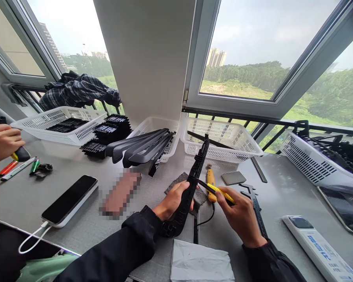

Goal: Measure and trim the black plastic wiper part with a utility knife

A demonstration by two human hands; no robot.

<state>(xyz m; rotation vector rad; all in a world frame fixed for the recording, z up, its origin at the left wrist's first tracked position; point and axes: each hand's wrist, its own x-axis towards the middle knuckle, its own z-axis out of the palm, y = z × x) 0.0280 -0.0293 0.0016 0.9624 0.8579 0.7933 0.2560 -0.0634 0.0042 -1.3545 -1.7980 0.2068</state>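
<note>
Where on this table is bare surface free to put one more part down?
Bare patches: between the phone and the left basket, and right of the grey pad, toward the remote. It is crowded around the left hand gripping the black part, the right hand holding the yellow tool, and before the middle baskets.

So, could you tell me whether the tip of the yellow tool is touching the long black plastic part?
Touching: the head view shows the yellow tool in the right hand meeting the black part, which the left hand grips.

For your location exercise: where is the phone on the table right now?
In the head view, the phone lies on the table's left side, charging cable attached, left of the person's left hand.
</note>
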